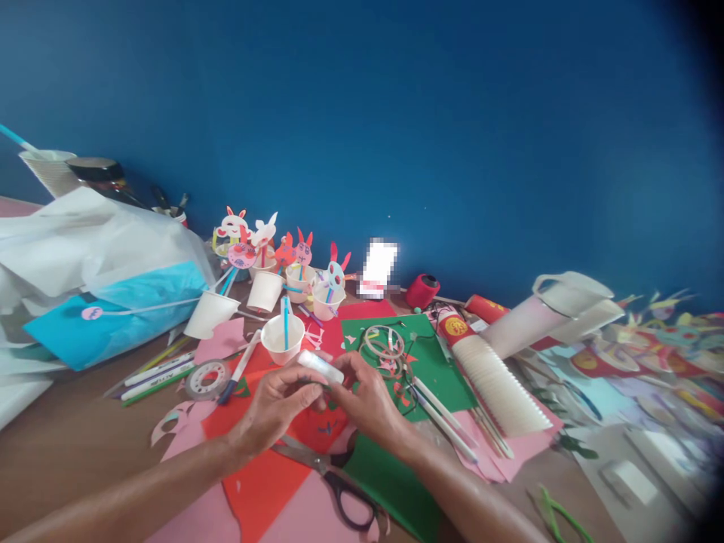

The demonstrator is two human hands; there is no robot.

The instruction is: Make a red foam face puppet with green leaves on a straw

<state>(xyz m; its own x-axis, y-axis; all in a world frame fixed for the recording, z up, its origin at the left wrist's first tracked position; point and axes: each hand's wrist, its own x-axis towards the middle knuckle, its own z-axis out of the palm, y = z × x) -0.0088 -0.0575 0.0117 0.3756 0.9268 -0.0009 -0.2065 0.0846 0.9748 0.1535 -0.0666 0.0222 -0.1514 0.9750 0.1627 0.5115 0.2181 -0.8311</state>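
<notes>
A small white tube (320, 366), perhaps a glue stick, lies between my two hands over the coloured paper. Its left end is gripped by the fingers of my left hand (286, 400). The bent fingers of my right hand (366, 392) close on its right end. Just behind the hands a white paper cup (281, 338) stands upright with a blue straw in it. Black-handled scissors (351, 501) lie below the hands on orange paper (265, 483) and green paper (396, 483).
Several cups with paper animal faces (304, 253) line the back left. Pens (158, 377) and a tape roll (207, 378) lie left. Right are green paper (435, 339), a coiled cable (385, 343), a stack of cups (498, 381) and a white jug (526, 317).
</notes>
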